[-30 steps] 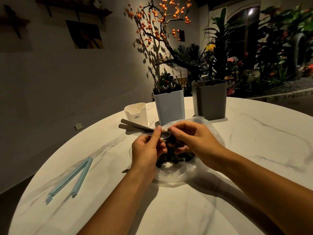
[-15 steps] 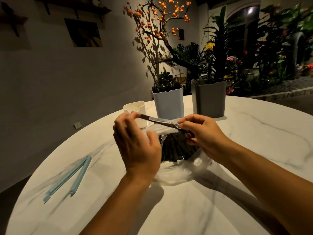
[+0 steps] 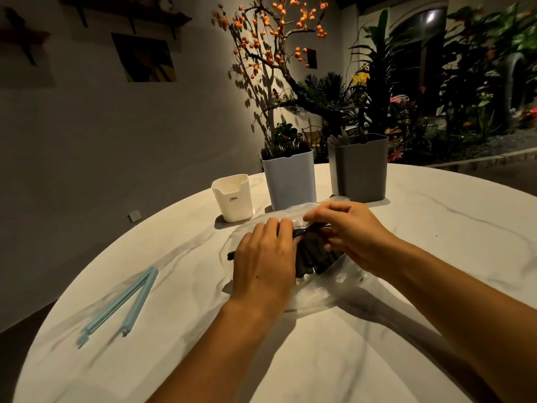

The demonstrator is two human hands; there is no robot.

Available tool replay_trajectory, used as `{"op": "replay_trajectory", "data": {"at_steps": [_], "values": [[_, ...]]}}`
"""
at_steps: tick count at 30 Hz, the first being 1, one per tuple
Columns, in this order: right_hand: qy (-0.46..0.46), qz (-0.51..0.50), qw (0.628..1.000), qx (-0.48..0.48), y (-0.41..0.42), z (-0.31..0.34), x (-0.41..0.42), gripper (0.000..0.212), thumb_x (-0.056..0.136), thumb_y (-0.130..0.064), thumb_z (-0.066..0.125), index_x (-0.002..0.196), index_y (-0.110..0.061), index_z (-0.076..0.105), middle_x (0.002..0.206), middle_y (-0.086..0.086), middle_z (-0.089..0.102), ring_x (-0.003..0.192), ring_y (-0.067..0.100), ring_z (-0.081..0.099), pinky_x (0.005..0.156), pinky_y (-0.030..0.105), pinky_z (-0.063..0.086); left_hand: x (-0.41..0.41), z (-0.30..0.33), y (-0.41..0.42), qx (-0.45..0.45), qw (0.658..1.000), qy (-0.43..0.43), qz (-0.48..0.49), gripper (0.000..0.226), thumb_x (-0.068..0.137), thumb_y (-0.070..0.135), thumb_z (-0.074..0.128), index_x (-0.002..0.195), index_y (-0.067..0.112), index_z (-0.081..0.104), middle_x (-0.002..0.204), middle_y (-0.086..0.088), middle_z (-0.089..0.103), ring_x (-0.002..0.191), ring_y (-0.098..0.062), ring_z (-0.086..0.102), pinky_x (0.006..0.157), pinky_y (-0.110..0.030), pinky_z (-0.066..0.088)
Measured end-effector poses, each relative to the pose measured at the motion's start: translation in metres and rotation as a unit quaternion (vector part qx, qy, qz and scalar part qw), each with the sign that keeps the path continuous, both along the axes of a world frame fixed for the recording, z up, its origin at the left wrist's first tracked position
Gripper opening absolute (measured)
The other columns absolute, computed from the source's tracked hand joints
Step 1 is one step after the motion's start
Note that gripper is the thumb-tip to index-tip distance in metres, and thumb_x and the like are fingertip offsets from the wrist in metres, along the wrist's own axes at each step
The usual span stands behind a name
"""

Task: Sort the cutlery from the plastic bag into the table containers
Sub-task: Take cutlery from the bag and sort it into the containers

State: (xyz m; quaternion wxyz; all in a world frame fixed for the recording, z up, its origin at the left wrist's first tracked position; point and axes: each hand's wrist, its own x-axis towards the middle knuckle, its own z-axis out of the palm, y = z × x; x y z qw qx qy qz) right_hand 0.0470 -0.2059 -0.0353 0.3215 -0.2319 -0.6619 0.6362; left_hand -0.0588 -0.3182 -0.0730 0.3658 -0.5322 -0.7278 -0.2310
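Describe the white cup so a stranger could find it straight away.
On the round white marble table, three containers stand in a row at the far edge. The small white plastic cup is the leftmost, beside the taller pale blue container. It is the shortest, and alone bears dark lettering.

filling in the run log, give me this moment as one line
phase: at bag | left hand: on cutlery | right hand: pinching plastic bag rim | containers: white, blue, grey, upright

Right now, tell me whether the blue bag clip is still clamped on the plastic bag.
No, the blue bag clip lies open on the table, apart from the plastic bag.
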Motion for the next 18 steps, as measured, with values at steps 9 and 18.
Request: {"op": "replay_trajectory", "data": {"at_steps": [9,18], "values": [[0.044,0.042,0.998,-0.009,0.002,-0.002,0.0,0.012,0.094,-0.024,0.061,0.096,-0.017,0.071,0.089,0.004,0.072,0.076,0.015,0.068,0.062,0.022,0.055,0.01,0.023,-0.002,-0.005,0.724,-0.67,-0.167,0.052,0.104,0.049,0.026,0.081,0.013,0.057,0.059,0.004,0.05,0.047,-0.005,0.043,0.045,-0.014,0.035],[0.052,0.004,0.998,0.045,0.002,-0.007,-0.004,0.011,0.089,-0.011,0.067,0.099,-0.014,0.07,0.091,0.0,0.074,0.086,0.016,0.072,0.066,0.023,0.057,0.005,0.02,-0.006,0.004,0.675,-0.701,-0.228,0.033,0.102,0.04,0.043,0.101,0.014,0.062,0.069,-0.001,0.057,0.05,-0.009,0.045,0.046,-0.02,0.039]]}}
